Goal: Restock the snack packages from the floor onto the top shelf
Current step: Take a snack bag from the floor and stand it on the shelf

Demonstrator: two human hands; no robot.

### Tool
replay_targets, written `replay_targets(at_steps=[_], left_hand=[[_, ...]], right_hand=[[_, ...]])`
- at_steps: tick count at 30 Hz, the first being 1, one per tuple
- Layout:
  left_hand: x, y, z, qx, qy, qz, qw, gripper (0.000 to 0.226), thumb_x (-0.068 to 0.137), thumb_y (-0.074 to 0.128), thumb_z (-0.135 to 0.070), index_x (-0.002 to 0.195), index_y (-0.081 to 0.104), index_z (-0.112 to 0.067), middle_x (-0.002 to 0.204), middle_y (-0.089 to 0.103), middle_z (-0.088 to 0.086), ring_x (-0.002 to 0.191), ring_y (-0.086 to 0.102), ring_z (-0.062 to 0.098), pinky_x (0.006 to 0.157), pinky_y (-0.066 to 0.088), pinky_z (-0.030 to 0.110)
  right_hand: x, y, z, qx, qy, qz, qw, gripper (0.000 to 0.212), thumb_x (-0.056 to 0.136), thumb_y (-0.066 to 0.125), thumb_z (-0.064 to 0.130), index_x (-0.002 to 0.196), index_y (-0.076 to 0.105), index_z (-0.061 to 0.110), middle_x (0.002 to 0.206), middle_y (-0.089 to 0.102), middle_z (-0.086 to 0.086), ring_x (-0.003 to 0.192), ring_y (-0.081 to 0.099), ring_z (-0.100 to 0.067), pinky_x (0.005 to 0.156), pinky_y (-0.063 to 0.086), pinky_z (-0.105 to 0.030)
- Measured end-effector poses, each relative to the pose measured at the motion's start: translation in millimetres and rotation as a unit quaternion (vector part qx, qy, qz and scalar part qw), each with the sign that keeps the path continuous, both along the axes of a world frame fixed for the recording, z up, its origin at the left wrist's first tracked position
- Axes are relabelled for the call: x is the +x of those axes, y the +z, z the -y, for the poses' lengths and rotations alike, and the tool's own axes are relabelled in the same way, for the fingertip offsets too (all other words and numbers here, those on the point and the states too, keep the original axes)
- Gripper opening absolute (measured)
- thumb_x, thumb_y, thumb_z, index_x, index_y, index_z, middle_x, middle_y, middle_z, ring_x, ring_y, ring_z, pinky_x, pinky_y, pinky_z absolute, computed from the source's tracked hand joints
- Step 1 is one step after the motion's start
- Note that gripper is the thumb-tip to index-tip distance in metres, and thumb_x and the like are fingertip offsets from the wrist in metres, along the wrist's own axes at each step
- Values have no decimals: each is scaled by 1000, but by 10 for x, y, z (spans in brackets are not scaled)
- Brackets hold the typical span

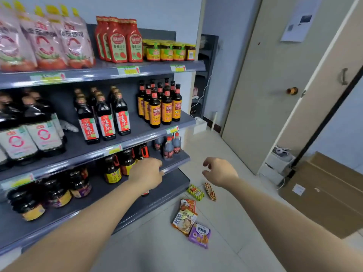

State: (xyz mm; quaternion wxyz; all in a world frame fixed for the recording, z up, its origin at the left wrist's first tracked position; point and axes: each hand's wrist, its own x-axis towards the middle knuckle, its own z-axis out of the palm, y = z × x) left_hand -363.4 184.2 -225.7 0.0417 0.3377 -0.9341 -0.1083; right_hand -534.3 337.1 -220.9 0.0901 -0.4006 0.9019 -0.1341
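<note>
Several snack packages lie on the tiled floor beside the shelf's right end: a green one [195,192], an orange striped one [210,191], a red-orange one [188,205], a yellow-white one [184,221] and a purple one [200,235]. My left hand [146,174] reaches out in front of the lower shelves, fingers loosely curled, holding nothing. My right hand [220,170] hovers above the green and striped packages, fingers relaxed and empty. The top shelf [149,70] carries pink pouches, red ketchup bottles and yellow-lidded jars.
Dark sauce bottles fill the middle shelves and jars stand on the lower ones. A beige door [275,85] is ahead on the right. Cardboard boxes [324,191] and a white appliance [279,163] stand against the right wall.
</note>
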Motion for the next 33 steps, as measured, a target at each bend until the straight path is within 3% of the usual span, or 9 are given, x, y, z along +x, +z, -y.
replay_targets(at_steps=[5,8,14,19,23,25,27,31,33], left_hand=[[-1035,-416,199,20,-31,11,999,23,93,52,-33,104,64,-18,109,63,4,101,59,25,72,45,31],[-1587,-707,327,42,-37,31,998,26,94,51,-34,107,63,-15,115,62,5,105,58,25,74,45,31],[-2465,-1341,594,117,-24,71,990,31,95,50,-31,115,63,-12,120,64,6,110,59,26,90,51,38],[-3075,-1947,869,159,-23,98,982,21,92,50,-28,100,63,-13,111,67,4,101,62,25,77,48,33],[-3567,-2568,1119,188,-26,134,973,23,94,51,-29,110,64,-17,115,67,1,105,63,21,81,50,34],[-3777,-2948,1230,200,-28,153,967,16,94,50,-29,91,60,-17,107,68,1,94,62,20,70,46,31],[-3945,-3330,1327,204,-23,180,962,16,95,49,-29,85,57,-19,104,68,2,86,59,20,67,41,29],[-4266,-4206,1500,231,-4,212,949,25,95,50,-27,111,65,-14,113,68,4,95,61,20,79,48,32],[-4398,-4670,1569,241,5,225,944,26,96,50,-26,113,64,-13,113,68,4,91,59,18,73,44,28]], right_hand=[[-876,-417,116,21,-36,35,999,34,92,55,26,126,55,20,126,58,-5,108,58,-23,79,49,-31],[-1344,-692,210,46,-43,58,996,35,92,54,26,127,55,20,126,58,-3,108,58,-22,74,44,-28],[-2154,-1325,473,88,-66,109,988,34,91,54,27,125,57,21,127,59,-3,113,57,-23,84,47,-31],[-2733,-1970,778,121,-85,156,977,34,91,55,29,124,57,23,126,60,-2,115,56,-24,89,48,-31],[-3164,-2606,1030,146,-96,186,967,33,92,53,29,125,58,22,128,60,0,119,55,-22,93,45,-29],[-3373,-2976,1132,154,-105,206,961,34,93,52,29,126,58,22,128,60,0,119,54,-21,93,44,-29],[-3558,-3376,1213,161,-117,229,953,34,93,53,29,126,58,22,127,60,0,119,54,-21,93,44,-29],[-3851,-4298,1316,187,-147,268,934,31,93,52,28,122,59,24,123,61,0,116,56,-22,88,46,-30],[-3953,-4792,1357,202,-148,281,926,30,93,52,28,122,59,24,122,61,0,114,57,-22,86,47,-30]])
